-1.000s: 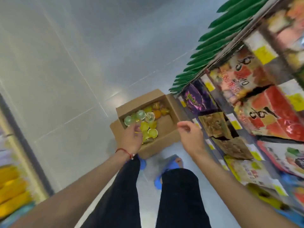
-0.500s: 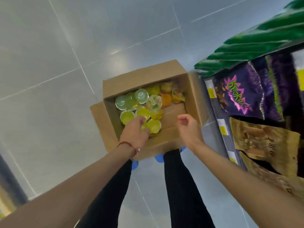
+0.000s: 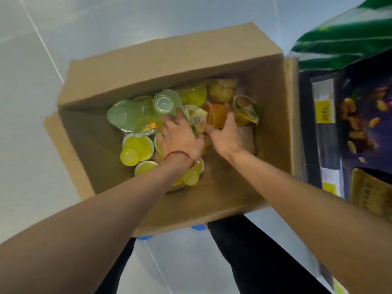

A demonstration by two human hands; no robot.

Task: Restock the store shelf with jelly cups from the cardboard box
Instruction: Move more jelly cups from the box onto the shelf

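Both my hands have dropped into the cardboard box (image 3: 161,66): left hand (image 3: 180,139) spread over the jelly cups (image 3: 137,145), right hand (image 3: 228,135) closing around an orange cup (image 3: 216,115); picking begins.

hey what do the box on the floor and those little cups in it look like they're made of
Box: plain brown cardboard, matte, with folded flaps and raw cut edges.
Jelly cups: apparently thin clear plastic, glossy; the yellow, green and orange contents show through the walls. The lids look like sealed film, though blur leaves that open.

Tiled floor (image 3: 31,166) bears open cardboard box (image 3: 148,60).
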